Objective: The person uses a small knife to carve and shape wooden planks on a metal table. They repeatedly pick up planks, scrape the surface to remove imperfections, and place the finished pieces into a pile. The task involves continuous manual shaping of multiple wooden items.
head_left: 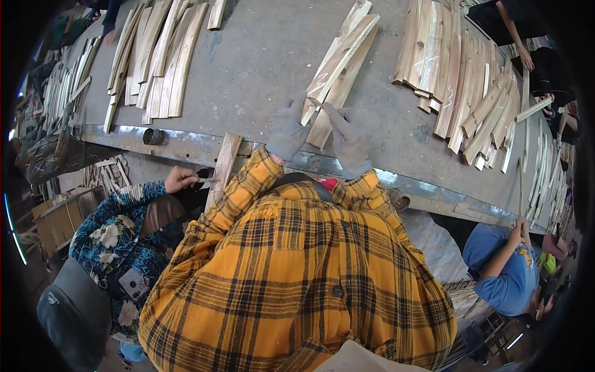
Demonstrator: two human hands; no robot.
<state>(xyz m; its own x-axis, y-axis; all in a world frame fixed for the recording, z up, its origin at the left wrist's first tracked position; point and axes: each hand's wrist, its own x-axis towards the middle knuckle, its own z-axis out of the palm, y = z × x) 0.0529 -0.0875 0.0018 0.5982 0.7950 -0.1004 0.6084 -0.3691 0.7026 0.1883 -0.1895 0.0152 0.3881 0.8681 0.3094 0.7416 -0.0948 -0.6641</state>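
where three wooden slats (344,61) are laid together on the grey table (254,59), near its metal front edge (204,141), the uppermost is crossed by a white scrawl (320,82). the left hand (287,131), gloved in grey, is set beside the near end of the slats, fingers bent; whether anything is pinched cannot be told. the right hand (349,139), gloved likewise, is held with its index finger stretched toward the same end, where a small dark sliver (315,101) is seen, too small to be identified; its grip cannot be told either. for good handling, the upper slat should probably be steadied low by the left hand, fingertips should be kept clear of rough edges, and light pressure should be used so that the lower slats are not shifted.
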